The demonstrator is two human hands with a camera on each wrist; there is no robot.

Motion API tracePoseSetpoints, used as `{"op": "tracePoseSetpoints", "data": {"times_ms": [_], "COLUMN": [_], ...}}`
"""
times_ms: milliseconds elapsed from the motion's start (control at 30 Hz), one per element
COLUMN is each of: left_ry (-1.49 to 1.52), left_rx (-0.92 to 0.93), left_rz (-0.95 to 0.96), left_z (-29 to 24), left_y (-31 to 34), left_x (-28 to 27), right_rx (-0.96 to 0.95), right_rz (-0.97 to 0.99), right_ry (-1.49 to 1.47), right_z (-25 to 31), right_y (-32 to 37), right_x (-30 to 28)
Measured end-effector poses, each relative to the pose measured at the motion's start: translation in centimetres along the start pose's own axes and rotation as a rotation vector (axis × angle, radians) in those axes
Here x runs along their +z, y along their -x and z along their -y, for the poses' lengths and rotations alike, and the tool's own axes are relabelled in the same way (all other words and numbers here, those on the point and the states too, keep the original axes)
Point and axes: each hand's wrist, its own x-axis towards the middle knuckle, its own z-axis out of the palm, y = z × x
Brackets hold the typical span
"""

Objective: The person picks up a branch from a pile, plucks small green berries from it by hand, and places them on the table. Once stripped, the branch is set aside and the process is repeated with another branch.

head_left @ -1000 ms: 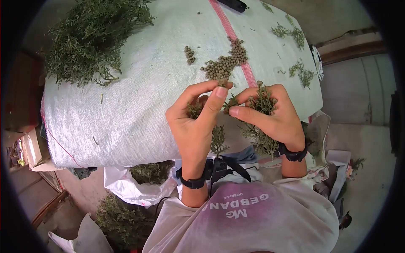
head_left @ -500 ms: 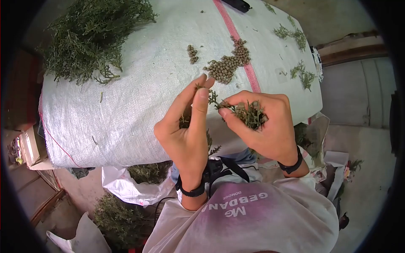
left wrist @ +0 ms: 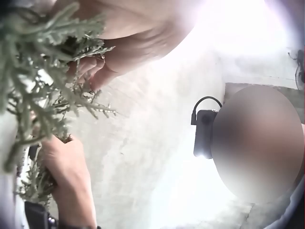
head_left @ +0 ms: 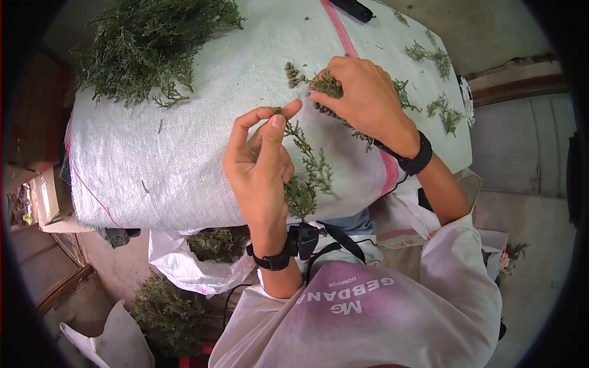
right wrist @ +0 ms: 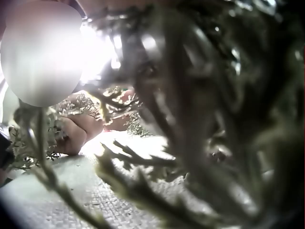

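In the head view, the left hand (head_left: 261, 165) pinches a green sprig (head_left: 316, 162) near its tip, thumb against fingers, above the white woven surface. The right hand (head_left: 371, 101) is curled round a bunch of sprigs with small round cones (head_left: 328, 86), over the brownish cone pile (head_left: 324, 110), which it mostly covers. A few cones (head_left: 292, 73) lie left of it. Foliage (left wrist: 33, 81) fills the left part of the left wrist view, beside the right hand (left wrist: 71, 179). Blurred sprigs (right wrist: 190, 119) cover much of the right wrist view.
A large heap of green branches (head_left: 144, 52) lies on the woven surface (head_left: 135, 159) at the upper left. Loose sprigs (head_left: 445, 113) lie on the right, a black object (head_left: 353, 9) at the top. Below the edge are a white bag (head_left: 172, 264) and more foliage (head_left: 165, 313).
My right hand has moved up and away from my left, over the cone pile, with its bunch. My left hand has shifted slightly left, and its sprig now shows hanging to the right.
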Motion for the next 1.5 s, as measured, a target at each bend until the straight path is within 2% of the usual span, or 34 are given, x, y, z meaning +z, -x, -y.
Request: {"op": "tracePoseSetpoints", "data": {"times_ms": [67,200,300,367,400,467,600,633,700,933,1000,1133,1233,1300,1433,1500], "left_ry": [-0.003,0.014,-0.003,-0.008,-0.017,-0.038,-0.157,-0.157,-0.28,-0.361,-0.319,-0.345,-0.36,-0.433,-0.382,-0.399], "left_rx": [0.004,0.006,0.031,0.025,0.018,0.014,0.047,0.046,0.187,0.22,0.229,0.257,0.269,0.36,0.303,0.256], "left_rz": [-0.011,-0.003,-0.006,-0.01,-0.002,-0.014,-0.029,-0.033,-0.025,-0.054,-0.029,-0.039,-0.042,-0.025,-0.005,0.039], "left_z": [0.1,0.5,0.4,0.3,0.3,0.0,-0.4,-0.4,-0.5,-1.0,-0.9,-0.9,-0.8,-0.8,-1.1,-1.4], "left_y": [0.1,0.1,0.2,0.3,0.4,0.9,2.2,2.4,2.8,3.5,3.5,3.5,3.5,3.5,3.6,3.6], "left_x": [0.1,0.0,0.2,0.1,0.2,0.7,1.6,1.7,1.9,2.2,2.2,2.1,2.0,1.9,1.9,1.6], "right_rx": [0.077,0.089,0.165,0.104,0.104,0.118,0.036,0.035,0.065,0.006,0.082,0.062,-0.027,-0.091,-0.093,-0.025], "right_rz": [0.037,0.039,0.14,0.067,0.076,0.084,0.035,0.039,0.042,-0.026,-0.011,-0.034,-0.073,-0.128,-0.129,-0.11], "right_ry": [-0.01,-0.007,-0.044,-0.24,-0.238,-0.679,-0.755,-0.757,-0.795,-0.782,-0.799,-0.75,-0.645,-0.615,-0.593,-0.673], "right_z": [-0.1,0.3,1.3,1.9,2.6,3.7,4.1,4.2,4.7,4.8,5.1,5.4,5.5,5.6,5.7,5.6], "right_y": [-0.2,-0.3,-0.6,0.3,0.8,1.7,3.1,3.3,3.5,4.2,4.4,4.4,4.4,4.4,4.4,4.6], "right_x": [0.6,0.8,-0.8,-2.3,-3.1,-4.3,-4.2,-4.4,-4.9,-4.6,-4.9,-5.1,-5.1,-5.1,-5.0,-4.7]}}
